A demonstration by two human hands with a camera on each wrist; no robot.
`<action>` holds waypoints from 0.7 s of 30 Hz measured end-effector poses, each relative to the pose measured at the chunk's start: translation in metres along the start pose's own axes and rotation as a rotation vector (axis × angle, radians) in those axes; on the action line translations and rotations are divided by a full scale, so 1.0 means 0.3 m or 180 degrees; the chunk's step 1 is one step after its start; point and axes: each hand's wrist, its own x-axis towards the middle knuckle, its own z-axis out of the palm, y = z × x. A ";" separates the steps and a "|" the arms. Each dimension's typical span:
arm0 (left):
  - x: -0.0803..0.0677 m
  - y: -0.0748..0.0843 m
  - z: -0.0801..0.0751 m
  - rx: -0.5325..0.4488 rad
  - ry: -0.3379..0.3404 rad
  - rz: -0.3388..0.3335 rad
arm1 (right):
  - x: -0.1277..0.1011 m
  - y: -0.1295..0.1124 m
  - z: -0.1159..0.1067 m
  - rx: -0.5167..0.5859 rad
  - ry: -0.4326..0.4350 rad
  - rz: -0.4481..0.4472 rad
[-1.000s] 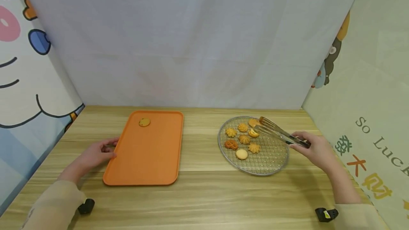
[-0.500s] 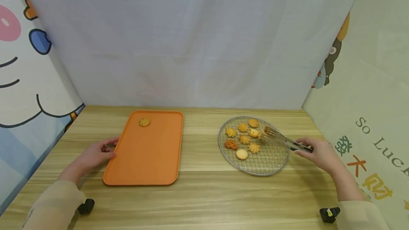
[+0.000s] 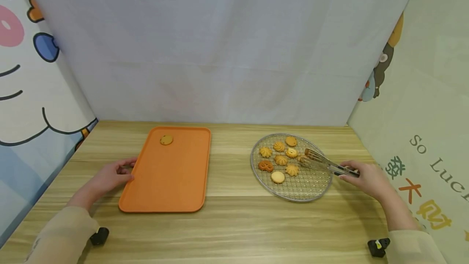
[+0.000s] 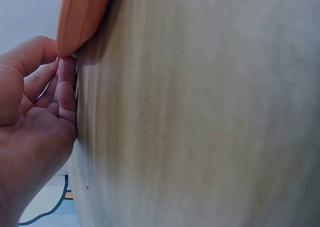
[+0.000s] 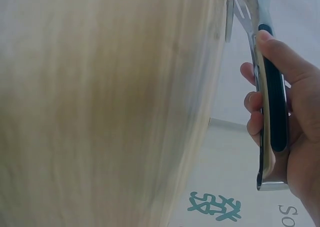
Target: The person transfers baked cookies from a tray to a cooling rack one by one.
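A round wire rack [image 3: 315,182] on the right of the wooden table carries several piped cookies [image 3: 281,160]. My right hand [image 3: 353,171] grips metal tongs [image 3: 324,161] by their black handle [image 5: 275,107]; their slotted tips lie low over the rack, just right of a jam-centred cookie [image 3: 292,152], and hold nothing that I can see. An orange tray [image 3: 168,178] lies left of centre with one round cookie [image 3: 166,139] near its far edge. Resting on the table, my left hand [image 3: 121,171] touches the tray's left rim [image 4: 75,22] with loosely curled fingertips [image 4: 65,82].
A white cloth closes the back, and cartoon-printed panels stand along the left and right sides. Bare wooden table [image 3: 238,223] runs between tray and rack and along the front. A small black object [image 3: 99,235] lies near my left sleeve, another [image 3: 377,246] near my right.
The tongs have come down from above the rack's far cookies to its right middle, and my right hand has drawn slightly right. The left hand and the tray have stayed still.
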 end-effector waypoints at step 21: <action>0.001 -0.001 0.000 -0.0032 -0.0015 0.0023 | 0.002 -0.039 -0.036 0.0129 0.0089 0.0077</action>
